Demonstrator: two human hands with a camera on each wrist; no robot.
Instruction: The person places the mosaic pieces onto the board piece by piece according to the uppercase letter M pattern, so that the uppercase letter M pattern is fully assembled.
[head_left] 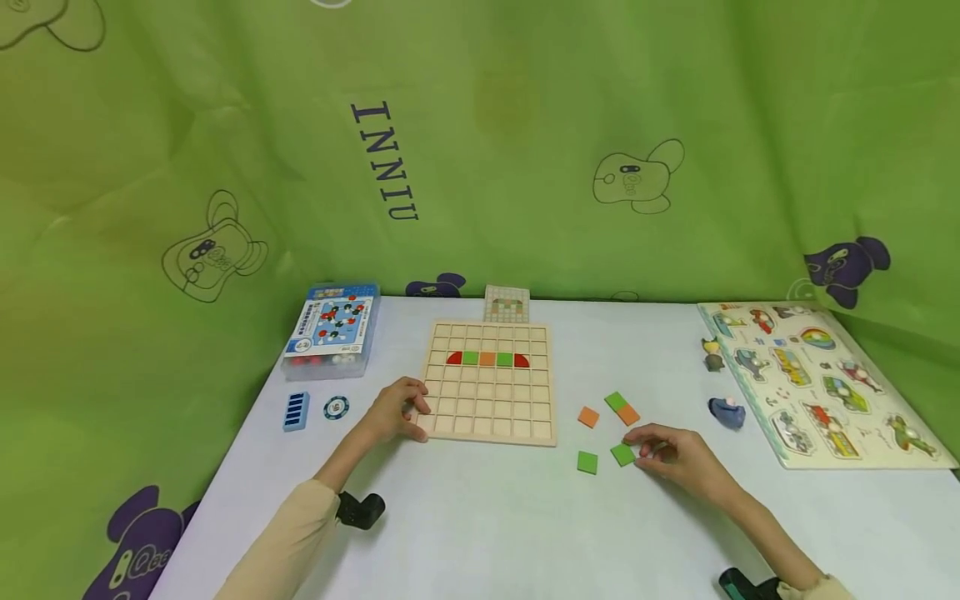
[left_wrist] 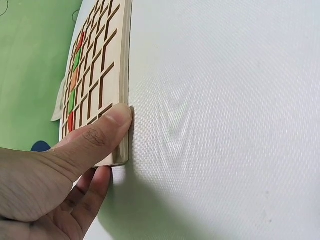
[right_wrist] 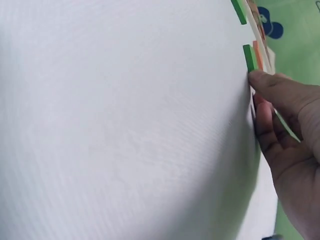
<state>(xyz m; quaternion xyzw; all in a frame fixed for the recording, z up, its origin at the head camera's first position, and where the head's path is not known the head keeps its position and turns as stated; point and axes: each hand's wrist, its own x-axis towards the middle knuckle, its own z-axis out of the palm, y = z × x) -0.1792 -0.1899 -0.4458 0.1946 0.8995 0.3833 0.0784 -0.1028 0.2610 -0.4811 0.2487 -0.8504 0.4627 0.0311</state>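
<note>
A wooden grid board (head_left: 480,408) lies on the table, with a row of red, green and orange pieces across one of its upper rows. My left hand (head_left: 393,410) grips the board's near left corner. In the left wrist view the thumb (left_wrist: 119,114) presses on its rim and the fingers are at its side. My right hand (head_left: 678,457) has thumb and index finger at the edge of a green square tile (head_left: 622,454), pinching it. Beside it lie another green tile (head_left: 587,462), an orange tile (head_left: 588,417) and a touching green-and-orange pair (head_left: 622,407).
Behind the board stands a pattern card (head_left: 507,304). To the left are a boxed set (head_left: 333,331), a blue block (head_left: 296,411) and a round chip (head_left: 336,407). A picture puzzle board (head_left: 813,379) lies at right, small figurines (head_left: 726,412) beside it. A green curtain (head_left: 487,150) borders the table.
</note>
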